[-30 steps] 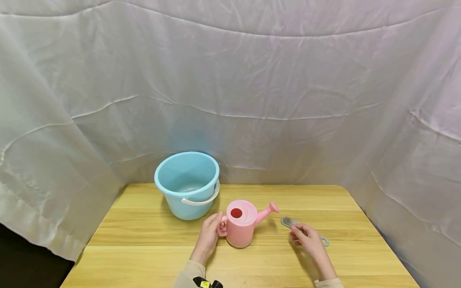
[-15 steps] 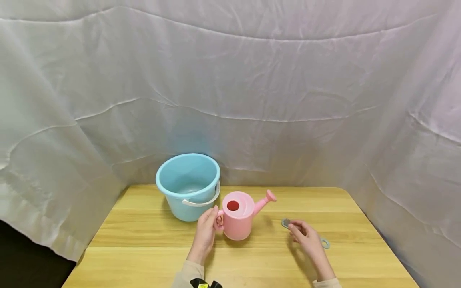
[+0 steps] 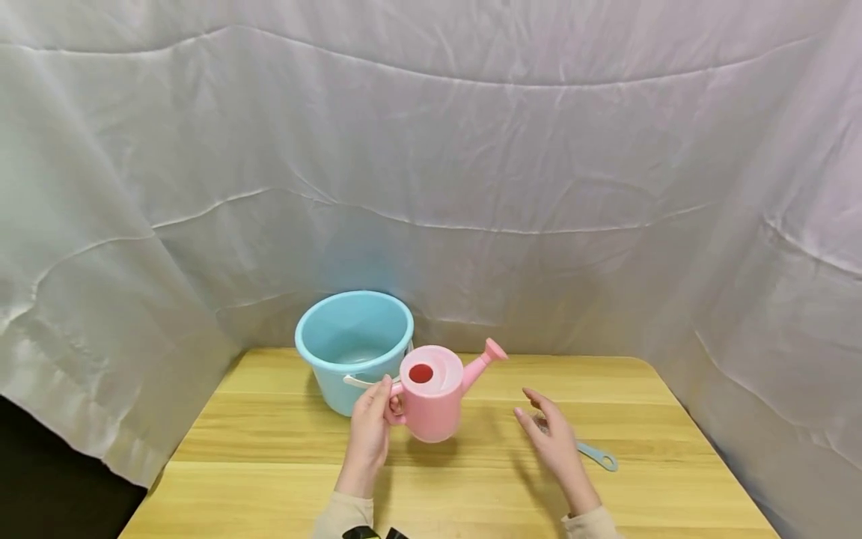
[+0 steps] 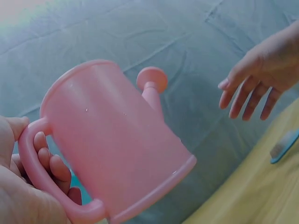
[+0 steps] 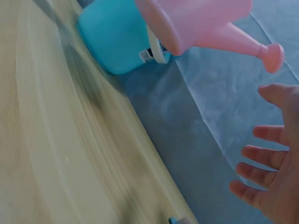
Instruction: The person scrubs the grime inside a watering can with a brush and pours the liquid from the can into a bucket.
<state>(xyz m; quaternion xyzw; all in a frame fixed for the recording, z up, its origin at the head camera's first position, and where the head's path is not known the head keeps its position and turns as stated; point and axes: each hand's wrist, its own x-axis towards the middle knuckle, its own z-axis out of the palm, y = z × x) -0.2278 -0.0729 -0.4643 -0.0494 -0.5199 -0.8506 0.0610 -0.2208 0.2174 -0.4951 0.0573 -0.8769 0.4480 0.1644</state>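
A pink watering can (image 3: 433, 404) hangs above the table, its handle gripped by my left hand (image 3: 367, 434). In the left wrist view, fingers curl through the loop of the can's handle (image 4: 33, 161). The can stays nearly upright, its spout pointing right. My right hand (image 3: 557, 449) is spread with straight fingers, holding nothing, to the right of the spout's rose (image 3: 494, 349). Below that hand, a blue brush (image 3: 595, 454) lies on the table; the hand covers much of it in the head view. The right wrist view shows the right hand (image 5: 275, 163) apart from the can.
A light blue bucket (image 3: 353, 329) with a white handle stands at the back left, just behind the watering can. Grey curtain (image 3: 471, 150) surrounds the wooden table (image 3: 269, 479) at the back and sides.
My left hand has lifted the watering can and brought it a little left. My right hand has let go of the brush, spread its fingers and moved slightly left.
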